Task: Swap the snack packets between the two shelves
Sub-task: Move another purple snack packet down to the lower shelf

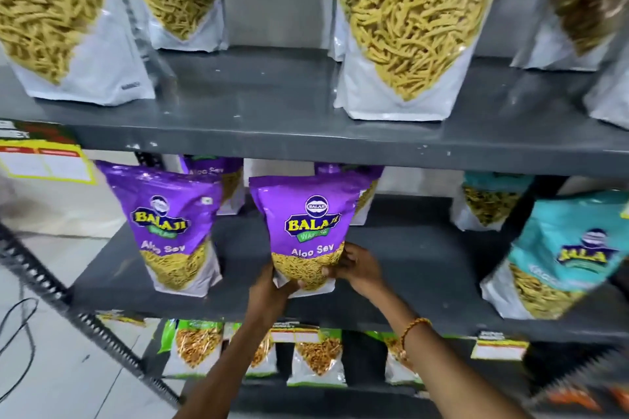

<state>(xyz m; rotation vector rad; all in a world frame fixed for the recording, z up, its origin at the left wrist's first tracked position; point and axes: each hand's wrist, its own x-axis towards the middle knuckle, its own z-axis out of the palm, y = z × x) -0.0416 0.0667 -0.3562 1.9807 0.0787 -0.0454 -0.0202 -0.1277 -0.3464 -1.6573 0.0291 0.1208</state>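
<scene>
Head cam: I see both hands, left hand and right hand, gripping the purple Aloo Sev packet at frame centre on the middle shelf.

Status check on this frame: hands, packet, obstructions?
Left hand and right hand both grip purple Aloo Sev packet, upright on middle shelf. Nothing blocking.

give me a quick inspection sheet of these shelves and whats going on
surface: grey metal shelves, three tiers in view
job's things: green Ratlami Sev packets on top tier; purple Aloo Sev packets on middle tier
clutter: teal packets at right, price tags
hands: left hand and right hand both grip the base of the held Aloo Sev packet
cables: black cable on floor at left
surroundings: more packets on bottom tier
</scene>
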